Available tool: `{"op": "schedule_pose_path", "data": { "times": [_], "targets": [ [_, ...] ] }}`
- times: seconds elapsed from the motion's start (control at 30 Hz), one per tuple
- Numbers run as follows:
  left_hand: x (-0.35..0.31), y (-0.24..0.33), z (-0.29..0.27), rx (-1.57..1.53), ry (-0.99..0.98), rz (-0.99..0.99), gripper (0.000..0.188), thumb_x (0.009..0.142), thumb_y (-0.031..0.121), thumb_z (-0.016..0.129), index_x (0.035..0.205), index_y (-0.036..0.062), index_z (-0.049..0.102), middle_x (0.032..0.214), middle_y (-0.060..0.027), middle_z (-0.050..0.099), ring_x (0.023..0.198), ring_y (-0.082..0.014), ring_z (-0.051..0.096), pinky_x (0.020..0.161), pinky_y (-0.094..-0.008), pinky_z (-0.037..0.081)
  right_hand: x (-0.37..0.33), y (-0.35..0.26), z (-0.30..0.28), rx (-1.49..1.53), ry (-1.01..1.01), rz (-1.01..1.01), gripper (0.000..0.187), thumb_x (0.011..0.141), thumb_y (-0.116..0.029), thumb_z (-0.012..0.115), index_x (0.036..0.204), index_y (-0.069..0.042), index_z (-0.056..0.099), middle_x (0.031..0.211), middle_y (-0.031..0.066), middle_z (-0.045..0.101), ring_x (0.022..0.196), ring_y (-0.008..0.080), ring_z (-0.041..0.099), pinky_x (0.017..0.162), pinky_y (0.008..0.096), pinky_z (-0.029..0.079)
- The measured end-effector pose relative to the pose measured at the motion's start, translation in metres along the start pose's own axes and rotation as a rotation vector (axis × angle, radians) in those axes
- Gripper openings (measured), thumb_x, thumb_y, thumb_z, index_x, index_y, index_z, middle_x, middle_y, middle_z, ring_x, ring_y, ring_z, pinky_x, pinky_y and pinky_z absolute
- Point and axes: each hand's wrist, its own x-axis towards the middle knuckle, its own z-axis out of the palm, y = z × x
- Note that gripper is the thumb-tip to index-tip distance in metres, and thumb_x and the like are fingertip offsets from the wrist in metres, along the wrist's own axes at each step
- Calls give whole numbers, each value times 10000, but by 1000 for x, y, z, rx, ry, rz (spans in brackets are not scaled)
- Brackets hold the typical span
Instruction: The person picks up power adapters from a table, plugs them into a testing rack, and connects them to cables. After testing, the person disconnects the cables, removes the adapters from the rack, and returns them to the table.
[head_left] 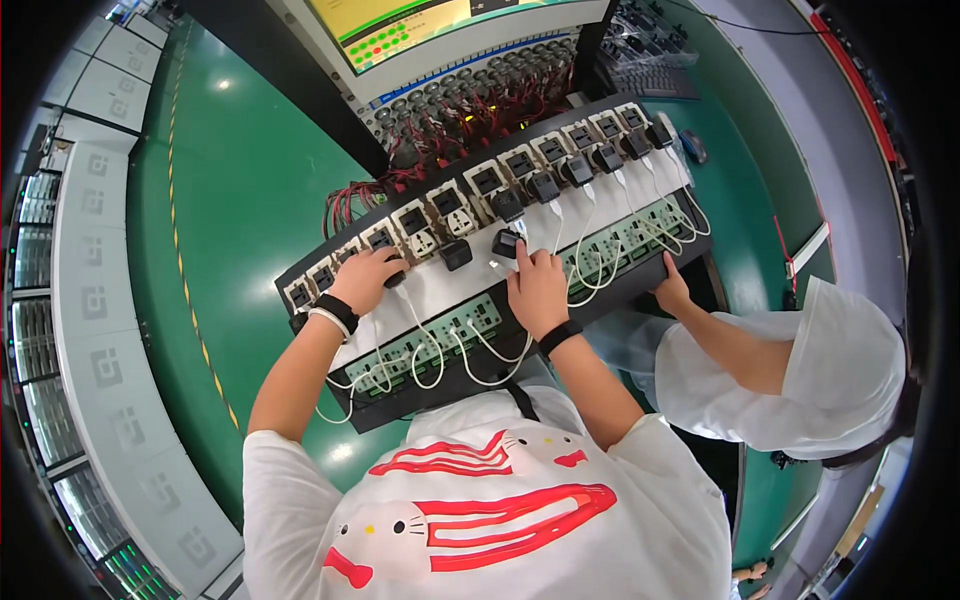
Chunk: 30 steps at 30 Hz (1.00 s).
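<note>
Curling over a black adapter (396,279) at the socket row's left half, our left hand (364,281) has its fingers bent; we cannot tell whether it grips the adapter or only rests against it, the palm side being hidden. Our right hand (541,292) is partly curled, its index fingertip on a second adapter (507,243), also black, near the middle of the white counter (457,291); whether the thumb closes on anything, we cannot make out. Just beside that thumb we see a pale cable plug (497,265). Between our hands lies a third adapter (456,255), with no hand on it. Behind these we record the row of sockets (486,180); along its right half, several black adapters stand in place with white cables attached. The cables loop down to green port strips (430,342) along the near edge. At our right, a co-worker's hand (674,290) is at that same edge. Beyond the sockets we note bundled red wires (432,146) below a yellow-and-green screen (412,27), plus a mouse (693,147) and a keyboard (655,82) toward the far right. To our left, striped tape (176,203) runs along the green floor (245,190) beside white cabinets (100,325).
</note>
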Motion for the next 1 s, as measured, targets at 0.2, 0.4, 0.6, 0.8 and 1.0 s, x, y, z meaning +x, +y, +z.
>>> {"op": "schedule_pose_path", "data": {
  "times": [0.2,0.4,0.6,0.8,1.0],
  "targets": [
    [1,3,2,-89,3,-51,410,703,-55,507,1051,145,590,1140,-72,544,971,-307,568,813,-399,481,-11,4,12,141,48,-37,362,837,-105,540,1176,21,545,1012,161,554,902,332,508,805,405,432],
    [3,6,3,-93,-2,-94,417,700,-67,503,1051,142,588,1135,-72,541,946,-313,581,792,-409,488,-10,10,13,322,86,-1,311,828,-38,520,1129,20,571,1070,156,536,922,333,519,810,403,449],
    [2,5,1,-56,-17,-98,392,716,-22,528,1061,148,601,1129,-75,544,937,-317,568,827,-421,456,-5,10,10,405,65,38,313,822,-35,515,1126,25,565,1102,160,527,946,337,519,824,410,446],
    [-8,53,-51,77,-6,120,296,685,30,580,973,96,582,1027,-61,580,970,-277,547,865,-405,410,-18,-28,-20,548,-132,-168,313,847,-139,527,1118,15,559,1030,194,577,971,368,537,846,427,438],
    [-38,113,-64,-11,-115,165,281,610,109,659,853,63,527,836,-85,535,813,-276,557,711,-386,454,-50,-85,-11,1003,-630,-84,224,924,-206,470,958,5,535,850,213,601,799,394,570,664,416,448]
  ]
}}
